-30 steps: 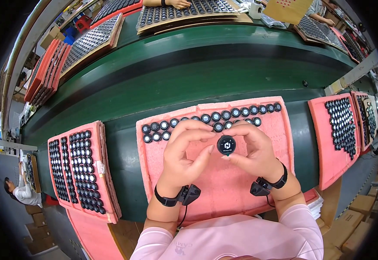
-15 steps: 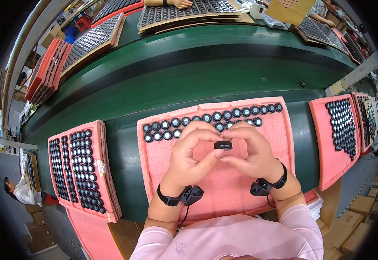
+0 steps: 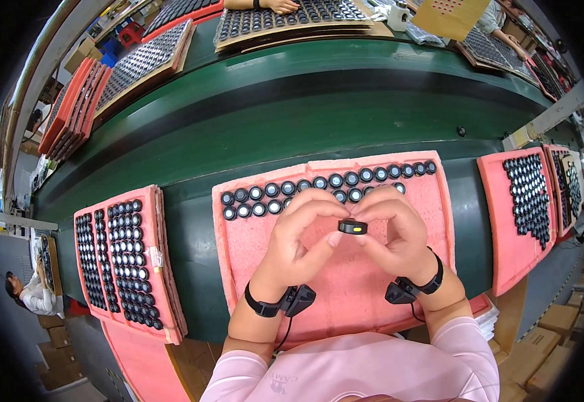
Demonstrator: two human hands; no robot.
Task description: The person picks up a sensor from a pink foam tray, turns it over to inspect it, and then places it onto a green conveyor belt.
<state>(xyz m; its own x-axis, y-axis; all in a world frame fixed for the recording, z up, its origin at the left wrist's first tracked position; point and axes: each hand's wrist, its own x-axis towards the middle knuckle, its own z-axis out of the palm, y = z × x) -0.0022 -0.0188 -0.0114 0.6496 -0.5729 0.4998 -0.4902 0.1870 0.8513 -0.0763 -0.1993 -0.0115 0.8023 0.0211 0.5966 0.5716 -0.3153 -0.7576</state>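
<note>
At the far left, small and bent by the lens, a person in white [image 3: 41,299] shows side-on; what that person handles is too small to make out. Next, on the green worktop [image 3: 198,288], lies a pink foam tray [image 3: 151,221] packed with rows of round black pieces.

In the middle, a larger pink tray [image 3: 252,251] lies beneath my hands, two rows of similar pieces [image 3: 319,182] along its far side; my hands cover part of the nearer row. My left hand [image 3: 297,241] curves in from the left, its fingers clamped on the left side of a black disc [image 3: 352,228]. The disc is above the tray, edge toward me, a yellow patch on its rim; its flat faces are hard to see. My right hand [image 3: 400,234] mirrors the left, fingers clamped on the disc's right side; their contact behind it is hidden. Beyond, the top edge cuts off a co-worker's arm, leaving the hand [image 3: 282,6] visible.

To the right, a hanging tan sheet [image 3: 443,19] blocks part of the background, and another pink tray [image 3: 506,264] holds more pieces.
</note>
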